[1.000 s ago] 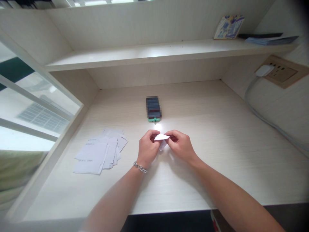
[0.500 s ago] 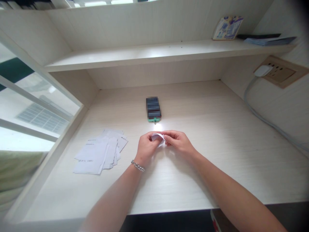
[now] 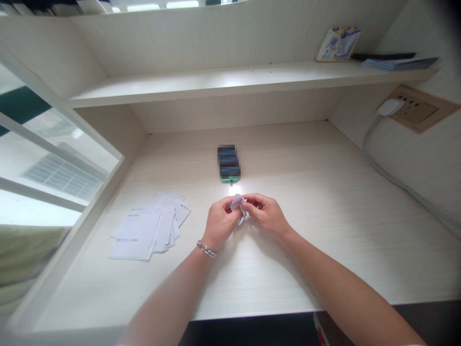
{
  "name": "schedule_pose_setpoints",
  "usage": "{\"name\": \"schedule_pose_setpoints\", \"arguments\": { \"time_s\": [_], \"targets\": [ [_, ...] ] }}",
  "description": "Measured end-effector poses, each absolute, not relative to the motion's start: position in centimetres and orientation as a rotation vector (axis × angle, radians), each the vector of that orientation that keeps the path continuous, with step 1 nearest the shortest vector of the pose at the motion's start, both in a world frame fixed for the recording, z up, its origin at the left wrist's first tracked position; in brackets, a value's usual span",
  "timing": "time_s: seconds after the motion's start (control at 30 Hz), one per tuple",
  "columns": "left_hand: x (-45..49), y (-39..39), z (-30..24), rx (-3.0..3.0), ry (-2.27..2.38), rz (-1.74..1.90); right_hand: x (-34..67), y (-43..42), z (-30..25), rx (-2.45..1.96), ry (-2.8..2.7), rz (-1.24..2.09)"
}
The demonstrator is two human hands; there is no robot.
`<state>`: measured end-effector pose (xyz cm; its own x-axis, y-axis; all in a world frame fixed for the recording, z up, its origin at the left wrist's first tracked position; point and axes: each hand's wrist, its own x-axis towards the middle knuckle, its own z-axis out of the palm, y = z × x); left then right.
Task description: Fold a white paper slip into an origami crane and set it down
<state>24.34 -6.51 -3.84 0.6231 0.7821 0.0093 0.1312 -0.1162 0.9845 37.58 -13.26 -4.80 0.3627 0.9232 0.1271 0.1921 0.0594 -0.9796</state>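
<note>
Paper point(image 3: 236, 202), creased and bent, pinched between thumb and fingers of both the left hand point(image 3: 221, 218) and the right hand point(image 3: 268, 215). Folding appears partway: creases are made, but no finished form shows. Sheets point(image 3: 139, 233) at nine o'clock lie flat, unfolded. Paper sits at the left hand's two o'clock, the right hand's ten.

Shows thin, creased, matt paper in the folded piece point(image 3: 236, 202), flat smooth paper in the loose sheets point(image 3: 140, 233). Has shiny metal in the bracelet point(image 3: 207, 249), wood-like grain with soft sheen on the desk point(image 3: 306, 192), smooth plastic on the plug point(image 3: 390, 107).
</note>
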Motion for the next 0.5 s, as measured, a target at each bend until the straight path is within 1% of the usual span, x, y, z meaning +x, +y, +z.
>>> {"name": "schedule_pose_setpoints", "arguments": {
  "time_s": [0.3,0.5],
  "targets": [
    [24.83,-7.00,-3.66,1.427,0.736,0.711,37.09,-13.67,-4.15,-1.548,-1.043,0.536],
    [24.84,-6.72,-4.04,1.309,0.714,0.714,37.12,-13.68,-4.26,-1.500,-1.038,0.591]
  ]
}}
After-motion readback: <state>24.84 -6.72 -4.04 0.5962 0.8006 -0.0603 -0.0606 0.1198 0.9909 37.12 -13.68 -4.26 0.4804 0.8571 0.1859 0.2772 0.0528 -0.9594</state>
